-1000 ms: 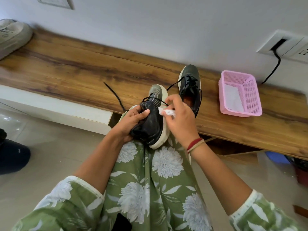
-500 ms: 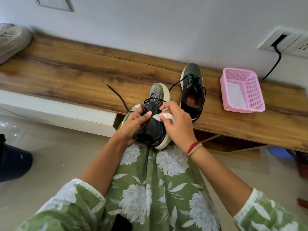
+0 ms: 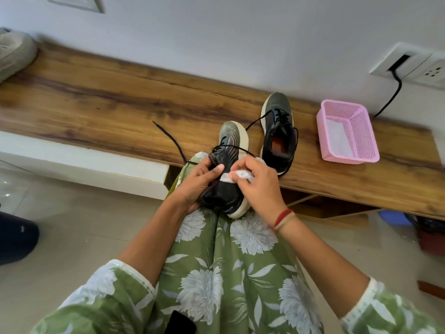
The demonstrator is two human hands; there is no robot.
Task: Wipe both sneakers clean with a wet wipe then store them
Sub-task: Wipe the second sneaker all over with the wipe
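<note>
A black sneaker with a white sole (image 3: pixel 228 150) rests on my knee, toe pointing away. My left hand (image 3: pixel 196 183) grips its heel and collar, thumb across the top. My right hand (image 3: pixel 258 186) pinches a crumpled white wet wipe (image 3: pixel 237 175) against the sneaker's upper near the laces. The second black sneaker (image 3: pixel 278 131) stands upright on the wooden bench (image 3: pixel 108 109), just right of the held one, its laces loose.
A pink plastic basket (image 3: pixel 349 132) with a white sheet inside sits on the bench to the right. A grey shoe (image 3: pixel 14 54) lies at the bench's far left. A black cable (image 3: pixel 390 97) hangs from a wall socket. Open shelf space shows under the bench.
My right hand has slid the wipe from the sneaker's right side toward its middle, closer to my left thumb. The sneaker stays held on my knee.
</note>
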